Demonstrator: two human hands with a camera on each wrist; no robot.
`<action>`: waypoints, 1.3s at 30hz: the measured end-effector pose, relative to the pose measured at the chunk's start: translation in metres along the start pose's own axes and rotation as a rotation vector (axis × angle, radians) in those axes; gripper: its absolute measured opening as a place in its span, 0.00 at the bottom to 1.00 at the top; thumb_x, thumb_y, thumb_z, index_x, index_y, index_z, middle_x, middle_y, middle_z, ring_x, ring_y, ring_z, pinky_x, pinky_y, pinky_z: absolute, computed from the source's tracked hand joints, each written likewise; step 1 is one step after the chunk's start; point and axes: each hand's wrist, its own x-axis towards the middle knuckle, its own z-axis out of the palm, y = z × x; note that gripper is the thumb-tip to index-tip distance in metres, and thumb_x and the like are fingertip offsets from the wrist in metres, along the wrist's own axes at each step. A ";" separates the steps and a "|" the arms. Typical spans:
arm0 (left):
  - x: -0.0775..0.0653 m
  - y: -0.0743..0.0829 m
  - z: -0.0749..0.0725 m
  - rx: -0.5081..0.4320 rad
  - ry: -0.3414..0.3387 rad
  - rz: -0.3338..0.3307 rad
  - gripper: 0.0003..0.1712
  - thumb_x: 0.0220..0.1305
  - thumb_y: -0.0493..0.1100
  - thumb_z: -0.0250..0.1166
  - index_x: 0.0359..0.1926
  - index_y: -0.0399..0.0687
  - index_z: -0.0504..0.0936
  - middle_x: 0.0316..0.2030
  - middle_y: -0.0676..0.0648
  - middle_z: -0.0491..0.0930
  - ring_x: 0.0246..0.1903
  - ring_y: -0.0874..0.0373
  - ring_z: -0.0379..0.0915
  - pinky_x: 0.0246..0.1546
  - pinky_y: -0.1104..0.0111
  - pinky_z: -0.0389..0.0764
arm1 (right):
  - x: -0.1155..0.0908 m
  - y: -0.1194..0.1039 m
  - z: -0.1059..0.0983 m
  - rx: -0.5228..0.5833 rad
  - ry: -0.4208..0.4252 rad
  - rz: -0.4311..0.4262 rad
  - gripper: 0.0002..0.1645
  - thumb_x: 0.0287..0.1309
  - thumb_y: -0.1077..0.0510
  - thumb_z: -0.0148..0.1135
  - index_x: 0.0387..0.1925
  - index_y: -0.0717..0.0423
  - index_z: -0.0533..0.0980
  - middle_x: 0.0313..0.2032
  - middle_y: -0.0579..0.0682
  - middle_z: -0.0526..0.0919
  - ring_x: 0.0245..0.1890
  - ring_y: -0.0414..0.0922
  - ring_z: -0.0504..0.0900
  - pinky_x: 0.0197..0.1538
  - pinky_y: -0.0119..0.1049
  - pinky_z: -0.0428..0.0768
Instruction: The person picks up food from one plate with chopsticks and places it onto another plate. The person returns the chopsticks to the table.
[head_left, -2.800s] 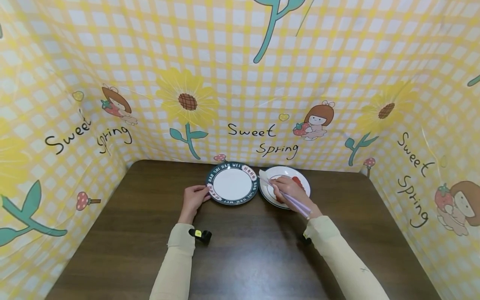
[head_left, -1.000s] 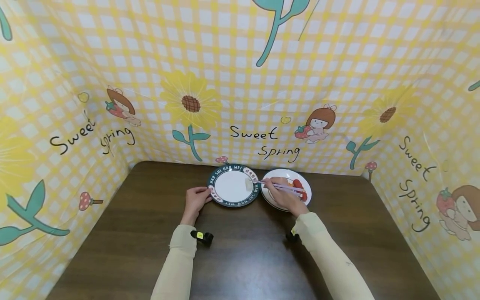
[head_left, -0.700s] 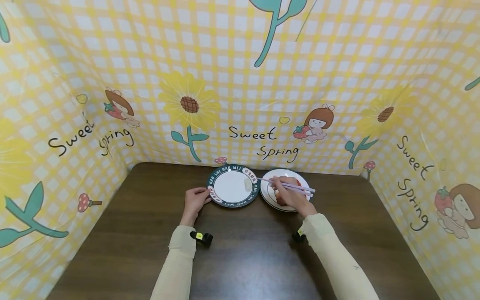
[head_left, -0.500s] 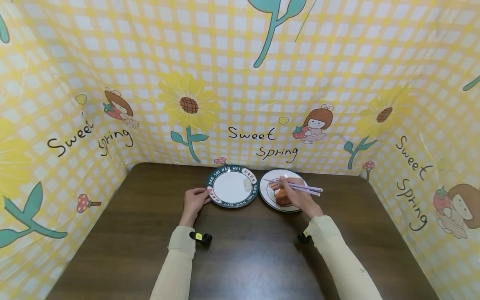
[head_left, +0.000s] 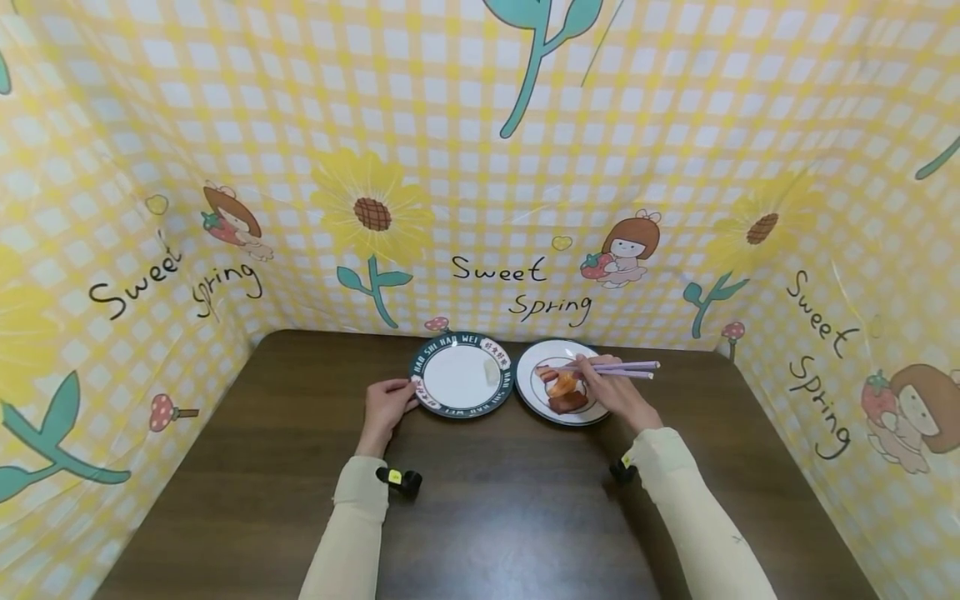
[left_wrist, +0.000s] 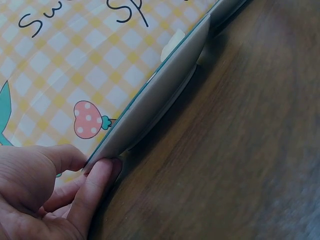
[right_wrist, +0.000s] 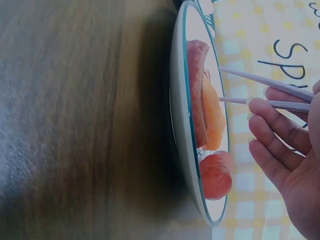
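Note:
My left hand (head_left: 387, 410) pinches the left edge of the green-rimmed plate (head_left: 453, 379); the left wrist view has the thumb above the rim and a finger beneath. A small whitish piece (head_left: 491, 372) lies on that plate's right side. My right hand (head_left: 613, 392) holds a pair of lilac chopsticks (head_left: 633, 365), spread apart, over the white plate (head_left: 529, 377) on the right. On the white plate are a reddish-brown slab (right_wrist: 196, 90), an orange piece (right_wrist: 214, 115) and a rounded red piece (right_wrist: 216, 175). In the right wrist view the chopstick tips are near the orange piece; contact is unclear.
Both plates stand side by side near the back edge of the dark wooden table (head_left: 480, 500). A yellow checked cloth (head_left: 480, 167) with flowers and lettering hangs behind and along both sides. A black wrist strap (head_left: 401, 481) sits on the left sleeve.
The chopsticks carried the whitish piece from the right plate to the green-rimmed plate and let it go. My right hand then moved back right with them. The left hand kept its grip.

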 end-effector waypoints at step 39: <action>0.001 -0.003 -0.002 0.019 -0.005 -0.005 0.24 0.71 0.40 0.65 0.61 0.26 0.77 0.56 0.30 0.77 0.36 0.64 0.82 0.38 0.77 0.86 | -0.009 -0.034 0.018 -0.198 -0.131 -0.249 0.18 0.70 0.64 0.53 0.22 0.60 0.77 0.19 0.41 0.71 0.24 0.39 0.69 0.31 0.32 0.71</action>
